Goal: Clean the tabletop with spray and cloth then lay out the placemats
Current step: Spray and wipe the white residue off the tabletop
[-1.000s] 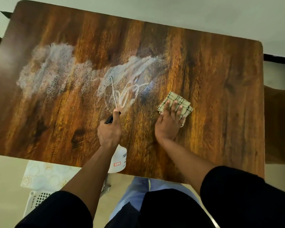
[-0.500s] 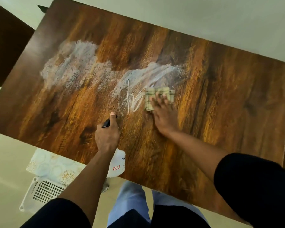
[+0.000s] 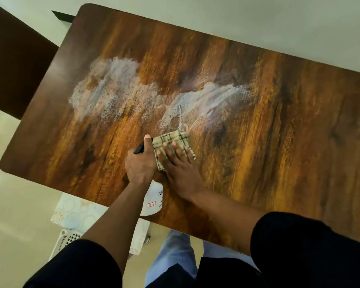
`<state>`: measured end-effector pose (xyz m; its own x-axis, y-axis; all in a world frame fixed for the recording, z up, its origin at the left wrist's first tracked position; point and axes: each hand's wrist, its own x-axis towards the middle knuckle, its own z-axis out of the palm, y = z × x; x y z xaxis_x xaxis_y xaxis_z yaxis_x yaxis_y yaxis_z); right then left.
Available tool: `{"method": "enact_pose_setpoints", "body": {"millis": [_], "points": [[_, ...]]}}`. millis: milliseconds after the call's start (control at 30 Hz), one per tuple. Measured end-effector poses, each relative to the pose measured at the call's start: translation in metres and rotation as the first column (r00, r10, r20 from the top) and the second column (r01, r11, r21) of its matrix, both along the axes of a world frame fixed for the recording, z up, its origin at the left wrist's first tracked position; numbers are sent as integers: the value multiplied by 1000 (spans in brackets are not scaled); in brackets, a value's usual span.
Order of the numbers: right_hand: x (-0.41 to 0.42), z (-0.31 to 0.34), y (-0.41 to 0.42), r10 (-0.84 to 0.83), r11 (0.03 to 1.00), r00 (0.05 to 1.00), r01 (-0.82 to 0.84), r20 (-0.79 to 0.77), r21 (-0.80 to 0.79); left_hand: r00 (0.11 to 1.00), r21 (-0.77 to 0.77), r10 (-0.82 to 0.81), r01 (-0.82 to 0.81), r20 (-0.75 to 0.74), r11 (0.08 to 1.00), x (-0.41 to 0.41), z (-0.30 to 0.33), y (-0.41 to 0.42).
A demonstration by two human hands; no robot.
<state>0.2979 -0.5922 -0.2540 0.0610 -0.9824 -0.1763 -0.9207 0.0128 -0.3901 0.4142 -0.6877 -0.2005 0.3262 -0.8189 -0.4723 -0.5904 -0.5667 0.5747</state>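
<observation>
Near the front edge of the tabletop (image 3: 279, 142), just left of its middle, your two hands work side by side. Your right hand (image 3: 176, 163) lies flat with straight fingers pressing the checked cloth (image 3: 170, 140) onto the wood, while your left hand (image 3: 140, 165) is curled round the neck of the white spray bottle (image 3: 153, 197), thumb up by its black nozzle, the bottle's body hanging over the table's near edge. Cloth and left thumb almost touch. To the right of your hands you have a long stretch of bare wood reaching out of view; to the left the wood runs to a rounded corner. Beyond the cloth a whitish foam patch (image 3: 112, 90) spreads across the left and middle of the table, with thin wiped streaks just above the cloth. Pale floor surrounds the table, and a dark chair (image 3: 15, 65) stands at the far left. Below the near edge, patterned placemats (image 3: 75, 210) lie on a white perforated basket (image 3: 64, 240), partly hidden by your left forearm. The table's right end is cut off, and the bottle's label is too blurred to read.
</observation>
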Motion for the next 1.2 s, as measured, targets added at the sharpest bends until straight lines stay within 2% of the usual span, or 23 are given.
{"method": "enact_pose_setpoints", "body": {"millis": [67, 133, 167, 233, 333, 433, 500, 567, 667, 767, 833, 867, 933, 1033, 1133, 1200], "points": [[-6, -4, 3, 135, 991, 991, -135, -20, -17, 1000, 8, -8, 8, 1, 1000, 6, -1, -5], [-29, -4, -4, 184, 983, 982, -185, -41, -19, 999, 35, -33, 33, -9, 999, 14, -5, -9], [-42, -3, -10, 140, 990, 989, -140, -43, 0, 999, 44, -50, 50, -20, 998, 17, -7, -11], [-70, 0, -26, -87, 995, 995, 90, -54, 43, 997, 51, -65, 67, -30, 996, 21, -7, -13], [-106, 7, -52, -392, 913, 915, 400, -92, 78, 997, 62, -65, 67, -34, 996, 24, -6, -22], [-104, 9, -71, -549, 821, 827, 561, -118, 109, 997, 60, -51, 54, -56, 997, 29, -8, -34], [-77, 10, -82, -600, 783, 790, 612, -125, 111, 997, 56, -65, 68, -51, 996, 33, -10, -44], [-38, 13, -85, -501, 854, 861, 509, -95, 109, 996, 40, -66, 68, -54, 997, 34, -9, -55], [24, 14, -77, -146, 987, 989, 146, -12, 59, 998, 37, -40, 41, -51, 998, 39, -2, -74], [40, 6, -68, 107, 994, 994, -107, -19, -5, 1000, 37, -13, 14, -15, 999, 44, 4, -89], [20, 4, -75, 145, 989, 989, -146, -32, -11, 1000, 44, -16, 16, 3, 999, 46, 3, -97], [8, 4, -81, 102, 995, 994, -102, -39, 0, 1000, 47, -27, 27, 2, 999, 47, 3, -100], [-23, 4, -99, -113, 993, 991, 114, -77, 16, 999, 43, -43, 43, -7, 998, 50, -1, -105], [-67, 8, -124, -437, 894, 893, 445, -109, 56, 997, 38, -72, 73, -16, 997, 50, -2, -108], [-67, 8, -140, -569, 809, 809, 583, -148, 77, 997, 41, -65, 66, -29, 997, 46, -1, -108], [-42, 9, -145, -578, 801, 805, 591, -136, 91, 997, 54, -70, 71, -25, 996, 44, -2, -109]]}}
